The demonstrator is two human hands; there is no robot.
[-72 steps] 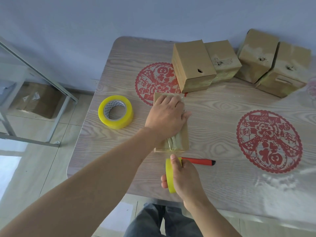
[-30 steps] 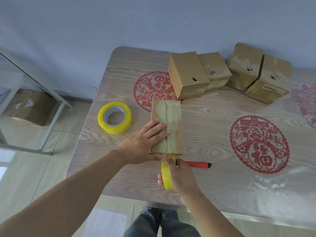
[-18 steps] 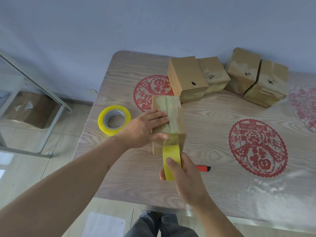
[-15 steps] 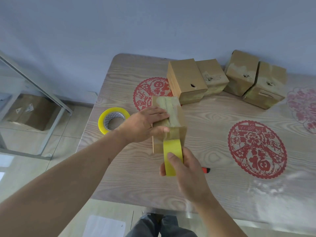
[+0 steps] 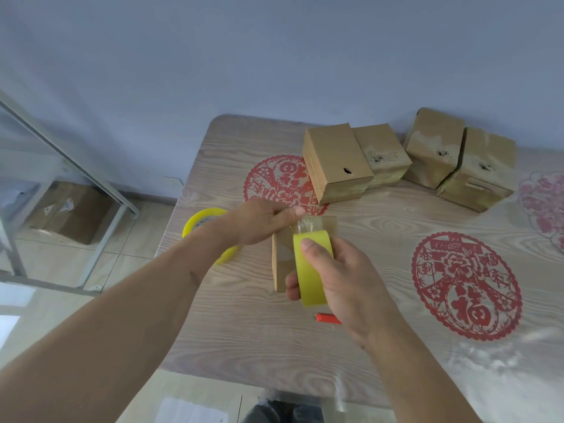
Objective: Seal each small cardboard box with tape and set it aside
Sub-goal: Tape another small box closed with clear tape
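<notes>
A small cardboard box stands tipped up on end near the table's front left, with shiny tape over its upper face. My left hand grips its top left edge, thumb pressed on the tape. My right hand holds a yellow tape roll against the box's near face, thumb on the roll's rim. A short stretch of tape runs from the roll onto the box. The box's lower right part is hidden behind the roll and hand.
Several taped boxes stand in a row at the table's back. A second yellow tape roll lies left, partly behind my left wrist. A red cutter lies by my right wrist. The wooden table has red paper-cut decorations.
The box went from lying flat to standing on end. My left hand shifted from its top face to its upper edge. The right hand carried the roll up over the near face.
</notes>
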